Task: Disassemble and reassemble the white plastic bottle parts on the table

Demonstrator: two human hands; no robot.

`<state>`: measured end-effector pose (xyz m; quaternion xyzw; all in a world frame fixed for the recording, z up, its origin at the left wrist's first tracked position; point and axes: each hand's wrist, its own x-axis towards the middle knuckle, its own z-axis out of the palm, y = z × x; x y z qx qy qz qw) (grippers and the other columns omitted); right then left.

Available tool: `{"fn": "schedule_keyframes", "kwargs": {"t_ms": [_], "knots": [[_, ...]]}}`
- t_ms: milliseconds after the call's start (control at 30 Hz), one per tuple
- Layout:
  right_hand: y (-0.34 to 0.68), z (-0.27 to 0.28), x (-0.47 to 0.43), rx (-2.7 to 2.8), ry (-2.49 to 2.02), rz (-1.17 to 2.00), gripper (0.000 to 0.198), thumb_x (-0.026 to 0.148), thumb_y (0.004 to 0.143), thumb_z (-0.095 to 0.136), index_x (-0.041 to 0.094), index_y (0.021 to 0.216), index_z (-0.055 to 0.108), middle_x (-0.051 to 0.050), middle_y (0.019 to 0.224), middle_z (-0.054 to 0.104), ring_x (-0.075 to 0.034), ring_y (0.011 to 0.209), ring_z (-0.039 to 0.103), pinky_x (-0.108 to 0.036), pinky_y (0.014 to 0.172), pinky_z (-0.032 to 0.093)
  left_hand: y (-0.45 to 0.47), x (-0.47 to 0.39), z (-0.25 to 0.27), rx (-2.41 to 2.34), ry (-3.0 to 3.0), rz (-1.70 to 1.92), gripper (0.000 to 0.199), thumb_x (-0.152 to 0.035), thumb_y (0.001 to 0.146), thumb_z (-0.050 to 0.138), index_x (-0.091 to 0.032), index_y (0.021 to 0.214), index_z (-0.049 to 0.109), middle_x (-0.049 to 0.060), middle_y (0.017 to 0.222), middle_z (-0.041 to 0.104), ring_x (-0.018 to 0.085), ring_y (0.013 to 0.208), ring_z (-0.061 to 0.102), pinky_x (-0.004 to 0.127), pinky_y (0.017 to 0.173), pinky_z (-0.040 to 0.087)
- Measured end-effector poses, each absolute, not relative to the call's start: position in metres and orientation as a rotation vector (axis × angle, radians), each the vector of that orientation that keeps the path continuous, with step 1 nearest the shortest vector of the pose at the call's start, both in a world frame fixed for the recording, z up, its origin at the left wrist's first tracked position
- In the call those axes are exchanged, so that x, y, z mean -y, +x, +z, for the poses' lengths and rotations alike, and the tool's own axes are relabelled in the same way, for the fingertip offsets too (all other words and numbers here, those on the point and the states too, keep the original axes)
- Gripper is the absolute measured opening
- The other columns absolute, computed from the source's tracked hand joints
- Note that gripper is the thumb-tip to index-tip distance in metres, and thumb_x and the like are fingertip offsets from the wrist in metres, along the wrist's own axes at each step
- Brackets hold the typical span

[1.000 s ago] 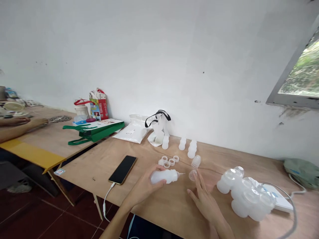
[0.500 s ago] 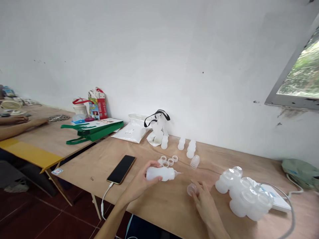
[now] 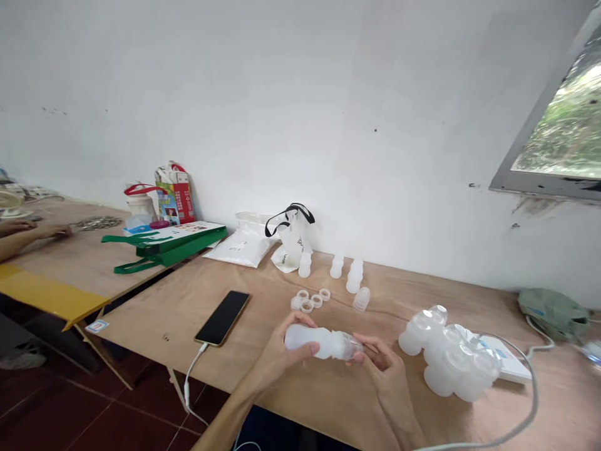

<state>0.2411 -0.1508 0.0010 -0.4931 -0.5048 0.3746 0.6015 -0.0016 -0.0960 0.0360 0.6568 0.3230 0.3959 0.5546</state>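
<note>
My left hand (image 3: 282,351) is wrapped round a frosted white bottle (image 3: 305,340), which lies level above the table with its top to the right. A clear cap (image 3: 347,346) covers the bottle's tip, and my right hand (image 3: 382,363) pinches it by its far end. Just behind the bottle are several clear rings (image 3: 317,301) in a small cluster. A clear stack of caps (image 3: 361,299) stands farther back, near several white bottles (image 3: 337,267) by the wall. To the right of my right hand sits a group of capped bottles (image 3: 451,357).
On the left lies a black phone (image 3: 223,318) with a white cable. A white package (image 3: 246,241), a white bag (image 3: 291,244) and a green bag (image 3: 173,247) lie along the back. A grey cable (image 3: 535,394) curves at right; another person's hand (image 3: 54,232) rests on the far-left table.
My right hand has brought the clear cap up from the table and over the bottle's pointed tip. The bottle in my left hand has shifted slightly right and down in view.
</note>
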Motion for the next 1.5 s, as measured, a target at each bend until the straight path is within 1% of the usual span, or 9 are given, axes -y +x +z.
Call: {"fn": "schedule_keyframes", "kwargs": {"t_ms": [267, 467, 633, 767, 833, 900, 967, 1200, 1500], "knots": [[0.232, 0.002, 0.148, 1.219, -1.073, 0.841, 0.043, 0.056, 0.070, 0.087, 0.023, 0.096, 0.081, -0.009, 0.096, 0.078, -0.028, 0.090, 0.076, -0.035, 0.077, 0.065, -0.007, 0.100, 0.040, -0.776, 1.663, 0.945, 0.044, -0.050, 0.082, 0.079, -0.020, 0.105, 0.057, 0.003, 0.103, 0.062, 0.017, 0.082, 0.055, 0.024, 0.068, 0.043], [0.240, -0.019, 0.142, 1.179, -1.135, 0.851, 0.051, 0.066, 0.062, 0.087, 0.023, 0.090, 0.079, -0.009, 0.079, 0.080, -0.026, 0.061, 0.073, -0.037, 0.058, 0.063, 0.001, 0.104, 0.033, -0.746, 1.682, 1.036, 0.044, -0.051, 0.082, 0.079, -0.020, 0.103, 0.058, 0.004, 0.103, 0.061, 0.020, 0.089, 0.056, 0.026, 0.073, 0.044], [0.240, -0.012, 0.145, 1.192, -1.156, 0.903, 0.049, 0.064, 0.080, 0.074, 0.023, 0.106, 0.072, -0.010, 0.096, 0.080, -0.026, 0.069, 0.075, -0.039, 0.066, 0.064, 0.009, 0.115, 0.030, -0.730, 1.623, 0.986, 0.050, -0.056, 0.085, 0.076, -0.021, 0.111, 0.053, 0.004, 0.106, 0.061, 0.019, 0.087, 0.058, 0.026, 0.070, 0.045], [0.247, 0.001, 0.151, 1.101, -1.310, 0.734, 0.053, 0.066, 0.087, 0.064, 0.023, 0.118, 0.067, -0.007, 0.099, 0.077, -0.023, 0.072, 0.072, -0.033, 0.064, 0.062, 0.023, 0.124, 0.013, -0.694, 1.722, 0.666, 0.062, -0.050, 0.087, 0.075, -0.027, 0.135, 0.045, 0.007, 0.126, 0.062, 0.026, 0.110, 0.062, 0.035, 0.089, 0.051], [0.258, 0.004, 0.153, 1.137, -1.433, 0.604, 0.054, 0.067, 0.084, 0.065, 0.023, 0.116, 0.069, -0.005, 0.093, 0.077, -0.023, 0.071, 0.070, -0.032, 0.063, 0.060, 0.029, 0.121, -0.003, -0.800, 1.976, 0.528, 0.060, -0.048, 0.086, 0.076, -0.027, 0.137, 0.051, 0.009, 0.137, 0.059, 0.034, 0.128, 0.055, 0.047, 0.106, 0.045], [0.273, 0.006, 0.155, 1.201, -1.579, 0.442, 0.054, 0.069, 0.082, 0.066, 0.024, 0.111, 0.071, -0.006, 0.089, 0.077, -0.024, 0.069, 0.070, -0.034, 0.064, 0.059, 0.032, 0.113, -0.020, -0.909, 2.249, 0.456, 0.061, -0.054, 0.088, 0.073, -0.025, 0.139, 0.055, 0.013, 0.153, 0.048, 0.040, 0.146, 0.037, 0.059, 0.120, 0.025], [0.289, 0.007, 0.157, 1.217, -1.708, 0.258, 0.055, 0.072, 0.082, 0.063, 0.026, 0.113, 0.071, -0.006, 0.088, 0.077, -0.025, 0.071, 0.071, -0.036, 0.065, 0.058, 0.032, 0.104, -0.031, -0.920, 2.384, 0.444, 0.063, -0.059, 0.093, 0.066, -0.027, 0.145, 0.053, 0.010, 0.162, 0.039, 0.036, 0.152, 0.028, 0.059, 0.126, 0.013], [0.329, 0.015, 0.161, 1.232, -1.830, -0.080, 0.066, 0.081, 0.083, 0.053, 0.026, 0.116, 0.067, -0.004, 0.081, 0.073, -0.023, 0.062, 0.067, -0.036, 0.062, 0.052, 0.029, 0.096, -0.036, -0.897, 2.520, 0.551, 0.050, -0.055, 0.099, 0.060, -0.030, 0.142, 0.057, 0.005, 0.156, 0.049, 0.030, 0.147, 0.039, 0.052, 0.127, 0.019], [0.334, 0.019, 0.163, 1.237, -1.872, -0.181, 0.066, 0.077, 0.088, 0.040, 0.023, 0.109, 0.070, -0.007, 0.099, 0.070, -0.020, 0.063, 0.067, -0.037, 0.064, 0.052, 0.032, 0.095, -0.044, -0.920, 2.551, 0.548, 0.048, -0.055, 0.100, 0.058, -0.030, 0.141, 0.057, 0.004, 0.157, 0.047, 0.030, 0.147, 0.038, 0.052, 0.126, 0.021]]}}
